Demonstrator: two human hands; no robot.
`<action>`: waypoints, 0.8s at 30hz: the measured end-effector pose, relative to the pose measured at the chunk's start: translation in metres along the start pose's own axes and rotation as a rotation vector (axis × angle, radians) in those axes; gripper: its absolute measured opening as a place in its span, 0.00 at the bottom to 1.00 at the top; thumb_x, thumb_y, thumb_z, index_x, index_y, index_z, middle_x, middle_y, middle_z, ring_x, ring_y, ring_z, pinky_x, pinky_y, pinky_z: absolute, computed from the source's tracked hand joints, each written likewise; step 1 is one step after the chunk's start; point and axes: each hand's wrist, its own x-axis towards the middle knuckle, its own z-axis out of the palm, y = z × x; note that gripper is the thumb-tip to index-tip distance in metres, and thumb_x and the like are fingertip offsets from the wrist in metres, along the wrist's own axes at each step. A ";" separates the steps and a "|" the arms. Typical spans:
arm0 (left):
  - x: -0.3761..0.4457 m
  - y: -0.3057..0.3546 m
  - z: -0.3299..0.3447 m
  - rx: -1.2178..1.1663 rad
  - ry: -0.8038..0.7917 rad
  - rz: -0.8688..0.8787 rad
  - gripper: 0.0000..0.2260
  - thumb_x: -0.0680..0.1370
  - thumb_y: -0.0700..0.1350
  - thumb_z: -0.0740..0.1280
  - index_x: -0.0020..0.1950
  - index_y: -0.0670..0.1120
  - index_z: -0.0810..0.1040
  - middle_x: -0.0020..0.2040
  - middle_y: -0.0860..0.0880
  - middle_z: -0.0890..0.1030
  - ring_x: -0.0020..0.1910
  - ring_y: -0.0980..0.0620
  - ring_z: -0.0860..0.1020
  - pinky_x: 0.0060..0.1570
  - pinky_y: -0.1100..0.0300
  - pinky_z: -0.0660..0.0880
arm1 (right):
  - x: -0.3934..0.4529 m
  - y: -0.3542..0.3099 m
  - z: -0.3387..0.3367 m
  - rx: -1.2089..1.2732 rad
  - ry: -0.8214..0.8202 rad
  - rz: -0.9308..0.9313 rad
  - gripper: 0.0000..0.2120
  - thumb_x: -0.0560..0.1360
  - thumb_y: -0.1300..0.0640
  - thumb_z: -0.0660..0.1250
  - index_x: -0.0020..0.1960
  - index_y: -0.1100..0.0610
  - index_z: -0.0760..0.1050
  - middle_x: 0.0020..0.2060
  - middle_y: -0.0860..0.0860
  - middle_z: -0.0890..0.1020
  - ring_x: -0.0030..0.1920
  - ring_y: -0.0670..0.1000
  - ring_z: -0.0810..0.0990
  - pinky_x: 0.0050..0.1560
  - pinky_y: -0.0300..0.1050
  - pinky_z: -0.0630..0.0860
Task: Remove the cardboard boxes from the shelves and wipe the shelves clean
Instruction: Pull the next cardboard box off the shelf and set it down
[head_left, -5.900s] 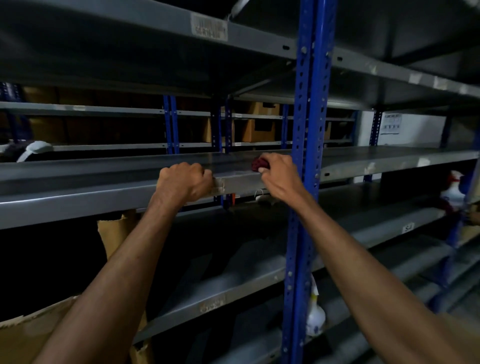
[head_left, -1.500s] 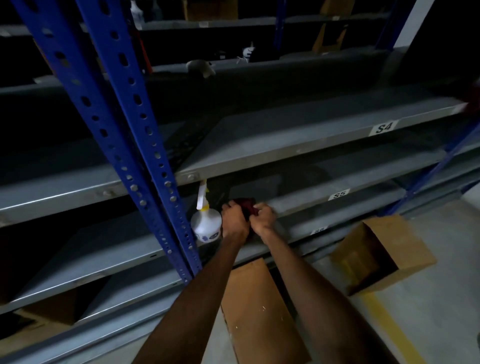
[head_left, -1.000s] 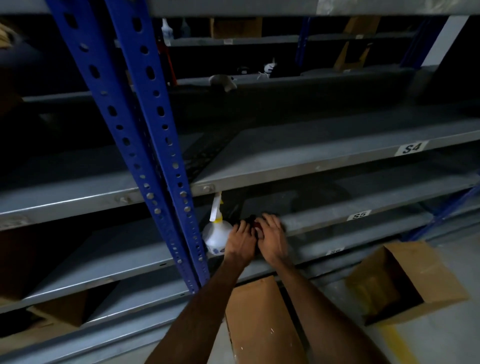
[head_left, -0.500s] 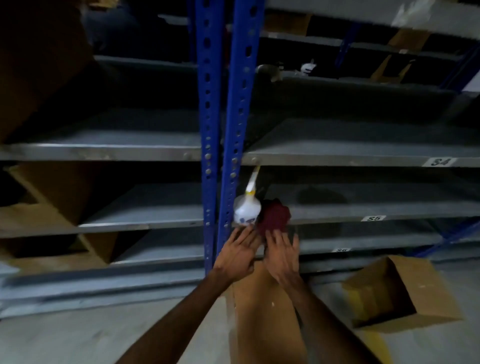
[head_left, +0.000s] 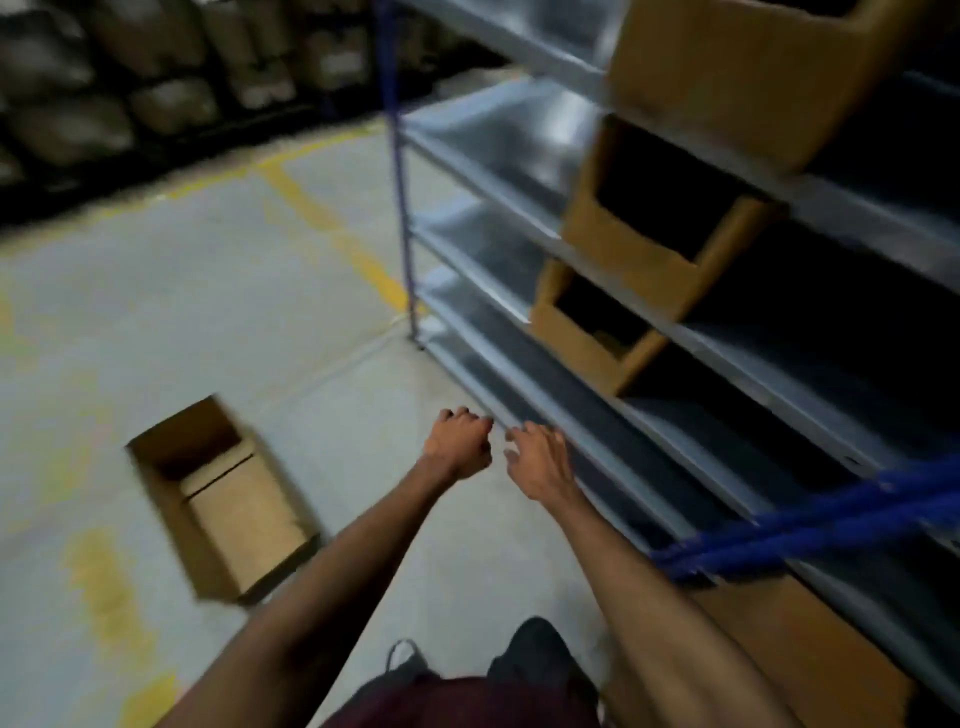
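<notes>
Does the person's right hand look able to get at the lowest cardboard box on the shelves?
Probably yes. The right hand hovers by the shelf edge, and nothing shows between it and the lowest box, whose front overhangs its shelf.

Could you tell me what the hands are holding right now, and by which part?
Nothing is held: the left hand is curled empty and the right hand hangs loose.

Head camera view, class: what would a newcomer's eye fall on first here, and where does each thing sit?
Two bare forearms reach up the middle, the left hand curled and the right hand loosely open beside the lowest grey shelf edge, neither holding anything. An open cardboard box on the floor lies at lower left. On the right, three cardboard boxes on the shelves sit stacked tier above tier.
</notes>
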 end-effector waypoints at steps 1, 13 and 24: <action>-0.011 -0.041 -0.002 -0.066 0.014 -0.095 0.15 0.76 0.46 0.62 0.63 0.47 0.76 0.58 0.43 0.81 0.61 0.43 0.75 0.60 0.51 0.69 | 0.017 -0.039 0.003 0.079 -0.046 -0.026 0.13 0.78 0.51 0.66 0.61 0.52 0.79 0.58 0.52 0.80 0.59 0.56 0.79 0.62 0.51 0.71; -0.157 -0.404 0.059 -0.641 0.047 -0.881 0.15 0.77 0.47 0.63 0.60 0.44 0.79 0.59 0.41 0.81 0.56 0.40 0.79 0.53 0.52 0.76 | 0.156 -0.381 0.133 0.088 -0.489 -0.452 0.11 0.77 0.48 0.65 0.57 0.50 0.79 0.52 0.51 0.81 0.54 0.54 0.80 0.58 0.50 0.74; -0.139 -0.625 0.267 -0.654 -0.272 -1.079 0.18 0.79 0.50 0.61 0.66 0.45 0.75 0.61 0.37 0.77 0.62 0.36 0.71 0.55 0.49 0.72 | 0.278 -0.481 0.384 -0.308 -0.816 -0.541 0.19 0.80 0.47 0.60 0.69 0.50 0.73 0.67 0.55 0.72 0.68 0.57 0.69 0.66 0.55 0.65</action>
